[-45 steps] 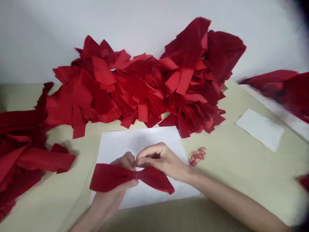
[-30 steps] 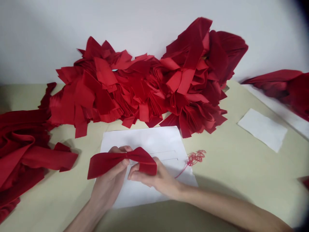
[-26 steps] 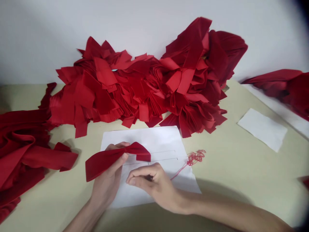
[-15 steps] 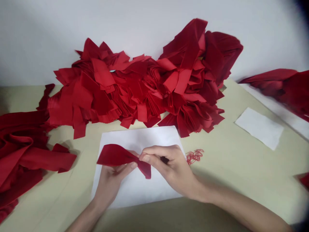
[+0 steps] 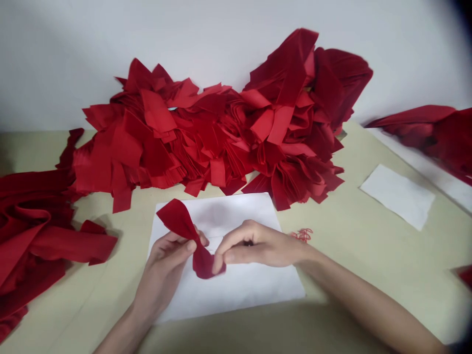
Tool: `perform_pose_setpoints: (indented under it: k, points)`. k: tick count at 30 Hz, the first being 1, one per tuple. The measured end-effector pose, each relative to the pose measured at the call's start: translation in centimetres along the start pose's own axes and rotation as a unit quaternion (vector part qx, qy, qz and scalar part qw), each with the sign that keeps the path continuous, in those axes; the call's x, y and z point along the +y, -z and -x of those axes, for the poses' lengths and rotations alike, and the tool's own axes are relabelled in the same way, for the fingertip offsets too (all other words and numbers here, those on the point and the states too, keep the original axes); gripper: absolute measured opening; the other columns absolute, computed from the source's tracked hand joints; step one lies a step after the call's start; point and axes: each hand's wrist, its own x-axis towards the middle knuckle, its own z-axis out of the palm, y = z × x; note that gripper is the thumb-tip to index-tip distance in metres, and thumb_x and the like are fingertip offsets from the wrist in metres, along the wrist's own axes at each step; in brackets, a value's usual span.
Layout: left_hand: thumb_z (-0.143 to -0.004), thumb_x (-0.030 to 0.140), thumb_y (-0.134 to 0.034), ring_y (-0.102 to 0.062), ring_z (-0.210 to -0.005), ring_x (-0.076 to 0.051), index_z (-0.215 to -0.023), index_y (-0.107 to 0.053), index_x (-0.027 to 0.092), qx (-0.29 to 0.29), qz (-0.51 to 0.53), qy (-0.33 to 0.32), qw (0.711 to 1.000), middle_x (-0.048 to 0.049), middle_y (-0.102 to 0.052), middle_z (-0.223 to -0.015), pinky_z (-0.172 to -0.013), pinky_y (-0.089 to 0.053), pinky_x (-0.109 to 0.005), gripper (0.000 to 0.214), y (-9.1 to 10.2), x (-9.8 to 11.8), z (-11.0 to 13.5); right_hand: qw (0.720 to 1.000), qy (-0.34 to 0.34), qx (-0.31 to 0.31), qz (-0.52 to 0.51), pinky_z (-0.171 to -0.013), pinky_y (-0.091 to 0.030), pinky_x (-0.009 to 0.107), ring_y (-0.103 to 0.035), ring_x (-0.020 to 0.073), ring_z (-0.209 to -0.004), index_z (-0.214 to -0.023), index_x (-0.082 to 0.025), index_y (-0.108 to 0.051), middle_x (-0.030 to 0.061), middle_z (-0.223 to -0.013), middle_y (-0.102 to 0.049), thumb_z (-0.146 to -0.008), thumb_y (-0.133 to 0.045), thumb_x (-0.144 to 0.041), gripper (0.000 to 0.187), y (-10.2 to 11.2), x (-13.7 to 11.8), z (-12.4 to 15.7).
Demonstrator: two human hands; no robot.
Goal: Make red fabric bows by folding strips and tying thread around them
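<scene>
A short dark red velvet-like fabric strip (image 5: 177,220) is held above a white sheet of paper (image 5: 254,285). My left hand (image 5: 164,263) pinches the strip at its narrow, gathered middle, with the thumb on top. One end of the fabric flares up and to the left. My right hand (image 5: 254,244) has its index finger and thumb closed on the lower end, which curls toward the right. Just beyond the right wrist lies a small heap of thin red loops (image 5: 303,235), partly hidden by the arm.
A big pile of red fabric strips (image 5: 206,132) lies along the wall. More red fabric (image 5: 33,231) is heaped at the left, and another bundle (image 5: 442,132) rests at the far right. A small white paper (image 5: 398,194) lies on the pale table (image 5: 339,236).
The strip has turned from nearly level to upright-slanting, its wide end now higher. My right hand has shifted from the gathered middle to the lower end. The white sheet appears slightly turned.
</scene>
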Motion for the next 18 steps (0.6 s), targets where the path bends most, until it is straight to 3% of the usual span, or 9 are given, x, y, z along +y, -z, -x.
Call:
perform_pose_setpoints:
  k: [2, 4, 6, 8, 10, 11, 13, 15, 18]
  points:
    - [-0.076, 0.023, -0.071, -0.060, -0.084, -0.020, -0.078, -0.072, 0.020, -0.020, -0.005, 0.008, 1.000, -0.0038, -0.067, -0.077, -0.075, -0.045, -0.029, 0.004, 0.0, -0.2, 0.1, 0.998, 0.016, 0.014, -0.054, -0.045, -0.029, 0.019, -0.033, 0.0041, -0.049, -0.117, -0.016, -0.063, -0.0007, -0.074, -0.060, -0.093, -0.048, -0.034, 0.034, -0.2, -0.2, 0.0]
    - [-0.078, 0.024, -0.069, -0.059, -0.086, -0.021, -0.078, -0.071, 0.019, -0.035, -0.004, 0.003, 0.999, -0.0052, -0.067, -0.080, -0.077, -0.044, -0.031, 0.005, -0.1, -0.4, 0.2, 0.994, 0.027, 0.095, -0.036, -0.044, -0.028, 0.019, -0.032, 0.0043, -0.048, -0.125, -0.017, -0.058, -0.0007, -0.076, -0.060, -0.095, -0.044, -0.036, 0.038, -1.0, -0.3, 0.0]
    - [-0.081, 0.023, -0.066, -0.057, -0.089, -0.021, -0.079, -0.071, 0.019, -0.033, -0.001, -0.009, 0.999, -0.0054, -0.066, -0.082, -0.079, -0.043, -0.031, 0.007, -0.2, -0.4, 0.3, 0.980, 0.027, 0.180, 0.081, -0.049, -0.034, 0.020, -0.044, 0.0063, -0.055, -0.124, -0.019, -0.059, 0.0010, -0.083, -0.064, -0.096, -0.042, -0.034, 0.036, -2.0, -0.2, -0.1]
    - [-0.082, 0.021, -0.064, -0.055, -0.090, -0.020, -0.079, -0.070, 0.019, -0.025, 0.000, -0.022, 0.999, -0.0044, -0.064, -0.081, -0.079, -0.042, -0.030, 0.006, -0.3, -0.3, 0.3, 0.938, 0.034, 0.230, 0.256, -0.057, -0.038, 0.023, -0.052, 0.0098, -0.062, -0.116, -0.021, -0.063, 0.0014, -0.081, -0.067, -0.096, -0.041, -0.027, 0.031, -2.9, 0.1, 0.0]
    - [-0.082, 0.019, -0.064, -0.054, -0.089, -0.018, -0.077, -0.069, 0.019, -0.034, 0.009, -0.019, 0.999, -0.0033, -0.061, -0.080, -0.078, -0.041, -0.028, 0.007, -0.4, -0.1, 0.4, 0.893, 0.046, 0.227, 0.385, -0.059, -0.039, 0.025, -0.054, 0.0118, -0.061, -0.106, -0.019, -0.065, 0.0015, -0.073, -0.066, -0.094, -0.041, -0.021, 0.027, -3.4, 0.3, 0.1]
    - [-0.082, 0.019, -0.064, -0.053, -0.087, -0.018, -0.076, -0.068, 0.019, -0.043, 0.021, -0.010, 0.999, -0.0029, -0.059, -0.079, -0.077, -0.040, -0.027, 0.007, -0.4, -0.1, 0.4, 0.890, 0.050, 0.208, 0.403, -0.059, -0.039, 0.026, -0.054, 0.0118, -0.060, -0.102, -0.018, -0.065, 0.0015, -0.071, -0.065, -0.094, -0.041, -0.020, 0.025, -3.5, 0.4, 0.2]
    - [-0.082, 0.020, -0.064, -0.052, -0.084, -0.016, -0.077, -0.067, 0.019, -0.063, 0.059, 0.023, 0.996, -0.0020, -0.056, -0.078, -0.077, -0.040, -0.027, 0.006, -0.4, 0.0, 0.4, 0.925, 0.047, 0.164, 0.340, -0.061, -0.041, 0.025, -0.055, 0.0108, -0.061, -0.096, -0.016, -0.062, 0.0019, -0.074, -0.065, -0.095, -0.040, -0.019, 0.023, -3.2, 0.3, 0.2]
    - [-0.081, 0.022, -0.065, -0.051, -0.080, -0.015, -0.078, -0.066, 0.019, -0.087, 0.102, 0.047, 0.990, -0.0010, -0.054, -0.075, -0.077, -0.040, -0.027, 0.004, -0.3, 0.0, 0.4, 0.971, 0.043, 0.126, 0.198, -0.061, -0.041, 0.023, -0.054, 0.0088, -0.065, -0.089, -0.016, -0.060, 0.0019, -0.079, -0.064, -0.096, -0.039, -0.022, 0.023, -2.7, 0.0, 0.1]
    - [-0.078, 0.024, -0.069, -0.051, -0.081, -0.015, -0.077, -0.064, 0.020, -0.120, 0.151, 0.045, 0.980, -0.0002, -0.052, -0.073, -0.079, -0.041, -0.026, 0.007, 0.1, 0.0, 0.4, 0.996, 0.022, 0.089, 0.009, -0.052, -0.034, 0.020, -0.041, 0.0057, -0.057, -0.077, -0.015, -0.055, -0.0006, -0.073, -0.056, -0.095, -0.043, -0.030, 0.026, -2.0, 0.0, -0.2]
